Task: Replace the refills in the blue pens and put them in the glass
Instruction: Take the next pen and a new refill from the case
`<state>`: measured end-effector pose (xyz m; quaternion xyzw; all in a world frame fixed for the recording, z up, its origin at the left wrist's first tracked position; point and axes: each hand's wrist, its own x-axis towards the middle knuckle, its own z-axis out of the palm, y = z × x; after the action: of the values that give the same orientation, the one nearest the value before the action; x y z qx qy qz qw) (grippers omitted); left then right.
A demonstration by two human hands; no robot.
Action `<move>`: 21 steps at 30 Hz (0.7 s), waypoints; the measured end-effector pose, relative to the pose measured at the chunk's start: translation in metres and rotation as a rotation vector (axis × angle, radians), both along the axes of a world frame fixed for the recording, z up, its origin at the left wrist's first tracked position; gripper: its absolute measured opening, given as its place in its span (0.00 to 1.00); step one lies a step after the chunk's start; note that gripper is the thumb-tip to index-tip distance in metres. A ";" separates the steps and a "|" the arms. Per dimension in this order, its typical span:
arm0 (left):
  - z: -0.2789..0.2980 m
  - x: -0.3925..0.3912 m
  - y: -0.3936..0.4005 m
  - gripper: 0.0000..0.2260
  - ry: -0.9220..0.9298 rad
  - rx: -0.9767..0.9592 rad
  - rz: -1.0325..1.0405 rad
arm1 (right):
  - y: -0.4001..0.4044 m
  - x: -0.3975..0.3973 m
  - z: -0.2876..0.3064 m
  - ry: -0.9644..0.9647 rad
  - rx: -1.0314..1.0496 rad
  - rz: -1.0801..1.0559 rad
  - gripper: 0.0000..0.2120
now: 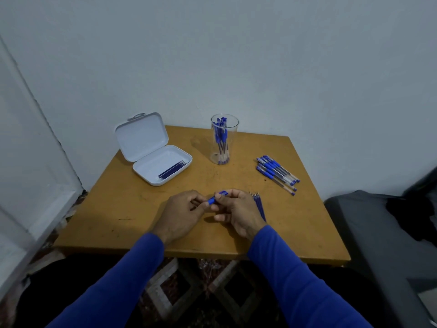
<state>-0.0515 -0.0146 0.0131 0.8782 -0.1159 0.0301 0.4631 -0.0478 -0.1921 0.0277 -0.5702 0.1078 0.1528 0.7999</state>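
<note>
1. So, roughly midway by my guess: the tall clear glass [224, 138] straight ahead of the hands already has a bunch of capped blue pens standing in it, while a pile of blue-capped clear-barrel pens [277, 174] still lies ahead and to the right, well apart from the glass.
2. Both hands are together, clamped on one blue pen [217, 197]. The left hand [183, 215] pinches one end and the right hand [238, 213] curls round the cap end. Can't tell if the refill's swapped yet, the fingers hide it.
3. A loose bundle of thin blue refills [259, 205] lies just beside the right hand, partly behind it. A few more sit in the open white plastic case [163, 166] ahead and to the left.
4. Room-wise: bare ochre wooden desk [118, 209] to the left of the hands and between them and the glass, so the reach forward looks clear. The near edge is close under the wrists, and the refills could get nudged.
</note>
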 end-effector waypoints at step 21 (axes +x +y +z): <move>-0.002 0.001 -0.005 0.05 0.185 -0.070 0.029 | 0.001 0.002 -0.011 -0.137 -0.162 0.044 0.10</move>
<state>-0.0503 -0.0193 0.0115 0.8622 -0.0587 -0.0403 0.5016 -0.0456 -0.1909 0.0166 -0.6442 0.0523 0.1215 0.7533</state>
